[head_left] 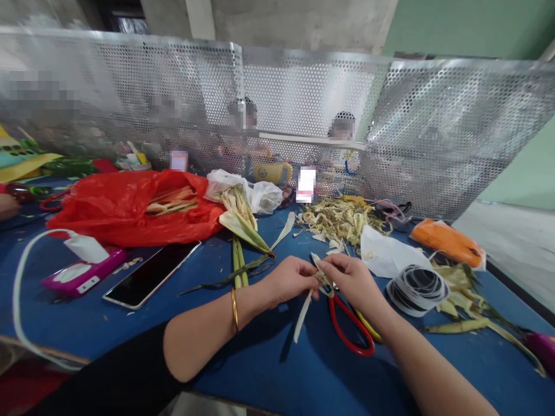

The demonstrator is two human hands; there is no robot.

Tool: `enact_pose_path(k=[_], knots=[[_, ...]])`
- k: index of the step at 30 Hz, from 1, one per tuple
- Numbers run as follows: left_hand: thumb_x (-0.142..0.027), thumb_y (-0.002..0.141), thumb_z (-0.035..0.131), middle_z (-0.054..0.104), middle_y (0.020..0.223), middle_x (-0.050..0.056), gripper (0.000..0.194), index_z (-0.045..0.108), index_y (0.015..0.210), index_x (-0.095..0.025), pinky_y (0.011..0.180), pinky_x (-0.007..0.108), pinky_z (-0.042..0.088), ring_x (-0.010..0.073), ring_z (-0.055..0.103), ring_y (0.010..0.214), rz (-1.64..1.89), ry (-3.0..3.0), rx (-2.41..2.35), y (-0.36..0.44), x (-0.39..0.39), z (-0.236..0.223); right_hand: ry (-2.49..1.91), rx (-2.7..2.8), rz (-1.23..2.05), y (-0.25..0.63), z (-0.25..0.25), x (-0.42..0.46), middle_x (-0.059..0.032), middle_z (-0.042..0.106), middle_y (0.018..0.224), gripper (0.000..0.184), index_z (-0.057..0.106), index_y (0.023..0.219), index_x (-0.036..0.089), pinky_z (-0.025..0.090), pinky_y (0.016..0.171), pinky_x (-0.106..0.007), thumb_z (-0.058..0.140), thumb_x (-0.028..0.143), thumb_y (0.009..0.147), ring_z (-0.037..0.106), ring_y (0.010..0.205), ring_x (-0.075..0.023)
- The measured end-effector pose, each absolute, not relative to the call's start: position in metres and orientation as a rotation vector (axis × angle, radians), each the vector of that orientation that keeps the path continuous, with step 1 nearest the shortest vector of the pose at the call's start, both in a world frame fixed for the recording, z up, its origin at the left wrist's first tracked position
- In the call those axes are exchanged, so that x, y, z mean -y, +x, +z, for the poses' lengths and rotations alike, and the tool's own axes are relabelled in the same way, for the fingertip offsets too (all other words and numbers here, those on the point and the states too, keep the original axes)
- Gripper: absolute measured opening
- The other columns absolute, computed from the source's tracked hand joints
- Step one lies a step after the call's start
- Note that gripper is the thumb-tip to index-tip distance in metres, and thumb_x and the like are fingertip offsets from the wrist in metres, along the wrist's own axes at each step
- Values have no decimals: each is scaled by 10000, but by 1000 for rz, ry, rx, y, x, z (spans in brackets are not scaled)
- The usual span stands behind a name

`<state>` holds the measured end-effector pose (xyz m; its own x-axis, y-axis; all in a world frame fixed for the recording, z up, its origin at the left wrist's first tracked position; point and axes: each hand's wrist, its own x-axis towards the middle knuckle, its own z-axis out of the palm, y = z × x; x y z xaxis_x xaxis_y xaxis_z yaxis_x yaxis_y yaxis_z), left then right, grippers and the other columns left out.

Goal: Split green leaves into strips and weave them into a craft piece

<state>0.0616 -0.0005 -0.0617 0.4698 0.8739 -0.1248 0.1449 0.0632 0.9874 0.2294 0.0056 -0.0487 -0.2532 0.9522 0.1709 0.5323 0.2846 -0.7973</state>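
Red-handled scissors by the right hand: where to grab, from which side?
Probably the rounded near end of the red handle, coming from the wearer's side: that open loop is exposed over the blue table, while the far end disappears behind the right hand.

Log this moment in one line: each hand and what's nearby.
left hand: pinching pale strip | right hand: pinching pale strip | red-handled tool: on blue table, near right hand | black-and-white coil: farther right
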Motion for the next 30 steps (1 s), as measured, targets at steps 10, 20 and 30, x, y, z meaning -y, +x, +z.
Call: enact_pose_path(k=[10,20,30], knots=[[-307,702,609,585,570,-18,172,600,629,-151,521,222,343,85,473,495,535,1409,-830,61,3,-63,-1164,1214,1248,223,-38,-1,35,526,460,358,496,561,189,387,493,-232,669,475,691,510,448,-105],[-409,666,673,507,496,-28,295,594,566,-144,501,228,318,85,427,477,577,1421,-955,67,9,-50,-1070,1202,1292,219,-49,-1,21,588,544,337,516,636,190,452,575,-255,662,476,739,609,566,-146],[-351,695,658,659,598,36,240,726,729,-124,528,219,333,102,505,542,707,1302,-1022,64,3,-55,-1284,1816,494,231,-45,-8,-35,653,756,214,566,878,206,420,713,-310,450,384,907,614,719,-187]])
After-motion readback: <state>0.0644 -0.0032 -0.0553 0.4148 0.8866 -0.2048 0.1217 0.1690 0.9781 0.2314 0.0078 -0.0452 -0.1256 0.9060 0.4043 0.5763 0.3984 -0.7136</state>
